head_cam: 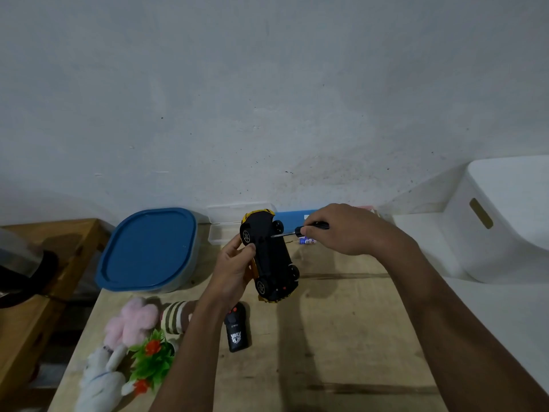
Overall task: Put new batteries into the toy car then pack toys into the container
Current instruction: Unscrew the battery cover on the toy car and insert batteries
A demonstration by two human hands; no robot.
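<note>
Head view: my left hand [231, 272] grips toy car [269, 254] underside-up; right hand [341, 227] pinches screwdriver [319, 225], tip leftward; press square, steady

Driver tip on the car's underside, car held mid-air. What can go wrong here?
1. The screwdriver may slip off the toy car toward the left hand gripping its side.
2. The car is held above the table one-handed; pushing may twist it loose.
</note>
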